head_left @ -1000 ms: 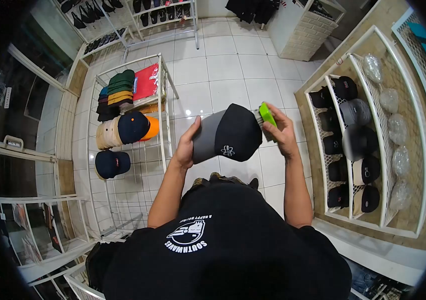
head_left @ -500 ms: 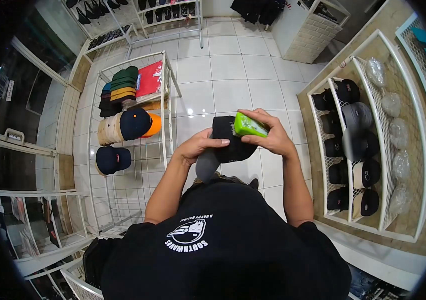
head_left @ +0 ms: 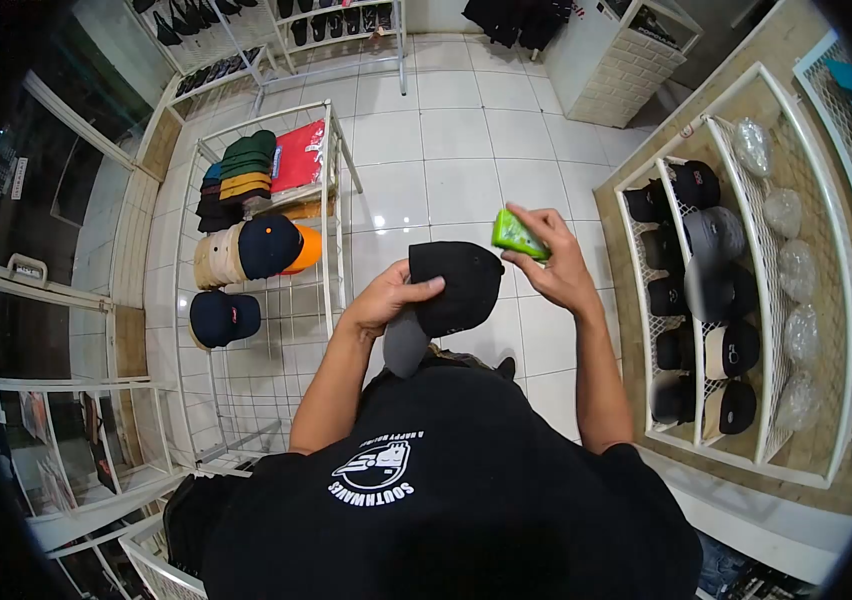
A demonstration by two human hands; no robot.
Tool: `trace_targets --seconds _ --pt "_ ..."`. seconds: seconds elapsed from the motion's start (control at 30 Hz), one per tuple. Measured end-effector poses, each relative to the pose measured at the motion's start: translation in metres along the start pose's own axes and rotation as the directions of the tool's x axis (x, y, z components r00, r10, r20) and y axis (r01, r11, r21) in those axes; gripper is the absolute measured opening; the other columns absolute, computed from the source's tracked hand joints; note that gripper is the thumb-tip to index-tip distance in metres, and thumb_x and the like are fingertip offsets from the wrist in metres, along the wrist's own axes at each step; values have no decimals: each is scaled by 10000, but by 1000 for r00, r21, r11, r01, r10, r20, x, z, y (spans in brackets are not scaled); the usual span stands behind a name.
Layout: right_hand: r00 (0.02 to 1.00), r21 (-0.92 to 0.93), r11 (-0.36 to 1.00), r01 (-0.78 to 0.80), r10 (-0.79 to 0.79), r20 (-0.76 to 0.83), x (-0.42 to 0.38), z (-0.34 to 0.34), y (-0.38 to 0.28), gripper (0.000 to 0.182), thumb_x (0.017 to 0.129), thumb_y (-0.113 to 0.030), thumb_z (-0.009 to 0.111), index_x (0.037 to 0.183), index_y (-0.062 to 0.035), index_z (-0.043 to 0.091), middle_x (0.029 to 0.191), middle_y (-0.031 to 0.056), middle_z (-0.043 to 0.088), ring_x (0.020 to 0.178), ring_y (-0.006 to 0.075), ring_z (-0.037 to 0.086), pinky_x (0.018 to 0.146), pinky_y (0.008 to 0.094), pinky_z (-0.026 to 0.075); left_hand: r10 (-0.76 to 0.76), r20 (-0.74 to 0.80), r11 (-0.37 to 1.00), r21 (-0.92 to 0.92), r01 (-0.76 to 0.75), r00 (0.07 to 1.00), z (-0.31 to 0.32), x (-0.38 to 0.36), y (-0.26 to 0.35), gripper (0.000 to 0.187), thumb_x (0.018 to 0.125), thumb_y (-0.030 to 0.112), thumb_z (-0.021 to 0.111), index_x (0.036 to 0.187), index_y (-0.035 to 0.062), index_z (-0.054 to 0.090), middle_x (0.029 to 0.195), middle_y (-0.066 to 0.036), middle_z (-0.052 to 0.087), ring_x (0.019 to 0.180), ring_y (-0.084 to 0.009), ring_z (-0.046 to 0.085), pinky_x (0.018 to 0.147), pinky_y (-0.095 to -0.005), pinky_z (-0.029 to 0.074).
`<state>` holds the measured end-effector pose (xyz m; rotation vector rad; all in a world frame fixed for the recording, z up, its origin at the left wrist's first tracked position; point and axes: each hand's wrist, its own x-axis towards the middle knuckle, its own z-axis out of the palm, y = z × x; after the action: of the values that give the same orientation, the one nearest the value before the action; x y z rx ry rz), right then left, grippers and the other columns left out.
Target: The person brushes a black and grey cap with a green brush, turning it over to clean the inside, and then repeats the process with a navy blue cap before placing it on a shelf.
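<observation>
A black baseball cap (head_left: 461, 285) with a grey brim is held in front of my body, its brim pointing down toward me. My left hand (head_left: 388, 298) grips the cap's left edge, thumb on the outside and the other fingers hidden inside or behind it. My right hand (head_left: 554, 262) is closed around a bright green brush (head_left: 520, 235). The brush is just off the cap's upper right side, with a small gap between them. Its bristles are hard to make out at this angle.
On my left stands a white wire rack (head_left: 338, 230) with stacked caps (head_left: 271, 247) and a red packet (head_left: 298, 157). To my right, a wall shelf (head_left: 703, 330) carries several caps and clear plastic cap forms (head_left: 797, 265). White floor tiles (head_left: 456, 135) stretch ahead.
My right hand has lifted the green brush off the cap, moving it right and slightly up. The cap has turned a little in my left hand, showing more of its crown.
</observation>
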<state>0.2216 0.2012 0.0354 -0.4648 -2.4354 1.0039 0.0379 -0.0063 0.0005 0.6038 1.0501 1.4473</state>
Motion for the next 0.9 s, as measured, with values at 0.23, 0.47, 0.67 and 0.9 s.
trace_targets --seconds 0.23,0.47,0.67,0.9 --pt "994 226 970 -93 79 69 -9 23 12 687 786 -88 824 1428 -125 581 1150 117 593 1104 239 586 994 318 443 116 -8 988 -99 -116 993 -10 9 -3 388 1010 268 645 1266 -22 618 1163 -78 706 1031 -136 679 928 -281 533" --pt "999 442 895 49 -38 -33 -5 33 -8 668 794 -98 830 1409 -53 574 1230 104 596 1150 219 571 1028 324 429 -22 -36 997 -80 19 999 -12 13 -1 430 1036 351 590 1237 -26 642 1140 -76 716 1010 -133 689 906 -269 534" --pt "990 201 978 60 -31 -141 6 29 -17 626 757 -91 832 1353 -121 643 1166 116 597 1080 279 596 957 364 482 9 -177 993 -112 -30 984 4 15 15 436 1041 386 572 1193 -13 662 1073 -70 729 919 -117 701 823 -264 556" --pt "936 -29 948 318 -309 166 -8 53 -32 723 641 17 766 1315 -229 678 1168 69 623 1117 296 573 973 430 421 -15 -304 999 -44 2 953 -3 23 12 413 1050 405 549 1096 16 680 945 -49 714 789 -101 686 682 -262 561"
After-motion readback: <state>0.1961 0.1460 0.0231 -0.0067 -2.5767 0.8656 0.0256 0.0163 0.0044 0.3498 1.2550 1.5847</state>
